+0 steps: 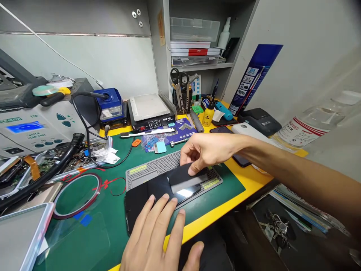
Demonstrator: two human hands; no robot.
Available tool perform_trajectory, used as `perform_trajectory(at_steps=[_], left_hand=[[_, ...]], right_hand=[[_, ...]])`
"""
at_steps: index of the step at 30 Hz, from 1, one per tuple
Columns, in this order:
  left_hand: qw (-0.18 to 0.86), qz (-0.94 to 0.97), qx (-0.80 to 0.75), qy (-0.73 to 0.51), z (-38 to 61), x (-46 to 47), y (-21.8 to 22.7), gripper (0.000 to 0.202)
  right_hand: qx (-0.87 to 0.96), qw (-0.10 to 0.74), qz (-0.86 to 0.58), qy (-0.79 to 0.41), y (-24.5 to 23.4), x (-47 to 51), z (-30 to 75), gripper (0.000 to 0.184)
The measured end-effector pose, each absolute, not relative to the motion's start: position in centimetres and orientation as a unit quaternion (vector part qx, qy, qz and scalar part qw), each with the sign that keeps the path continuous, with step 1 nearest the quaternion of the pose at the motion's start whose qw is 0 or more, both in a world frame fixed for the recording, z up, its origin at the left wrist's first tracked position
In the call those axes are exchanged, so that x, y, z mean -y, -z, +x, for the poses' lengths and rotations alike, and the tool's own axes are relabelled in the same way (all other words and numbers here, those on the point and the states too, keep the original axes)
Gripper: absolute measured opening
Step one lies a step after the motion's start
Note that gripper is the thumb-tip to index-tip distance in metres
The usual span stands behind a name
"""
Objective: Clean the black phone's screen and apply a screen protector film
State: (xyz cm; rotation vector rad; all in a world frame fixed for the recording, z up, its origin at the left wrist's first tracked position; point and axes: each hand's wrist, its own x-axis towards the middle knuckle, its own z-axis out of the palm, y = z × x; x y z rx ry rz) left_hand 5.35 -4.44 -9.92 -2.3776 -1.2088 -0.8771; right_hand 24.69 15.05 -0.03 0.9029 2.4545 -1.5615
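Note:
A black phone screen [146,201] lies tilted across a grey perforated mat [162,162], its glossy face up. My left hand [159,233] is spread, with fingertips at the near edge of the screen. My right hand [207,150] is closed at the screen's far right part, thumb on top and fingers curled. It pinches a dark flat piece with a rounded corner [180,178]; whether that piece is separate from the screen I cannot tell. A bright reflection shows beside it.
A roll of red-edged tape [58,210] and a tray of circuit boards [67,154] sit left. Behind are a toothbrush [149,132], a hot plate [149,107] and a yellow bottle [208,114]. A large clear bottle [303,126] stands right. Keys [279,227] lie below the table edge.

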Motion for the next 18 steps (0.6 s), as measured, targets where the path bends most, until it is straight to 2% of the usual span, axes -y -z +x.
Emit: perform_trajectory(at_steps=[3,9,18], left_hand=[[0.165,-0.835,0.422,0.313,5.2,4.5,9.9,0.035],[0.161,-0.834,0.419,0.32,5.1,4.5,9.8,0.034],[0.158,-0.835,0.419,0.319,5.3,4.4,9.9,0.031]], right_hand=[[-0.802,0.014,0.327,0.499,0.3,-15.0,24.8,0.02],[-0.79,0.027,0.362,0.494,0.2,-14.5,25.1,0.022],[-0.761,-0.018,0.398,0.512,1.2,-13.8,25.4,0.028]])
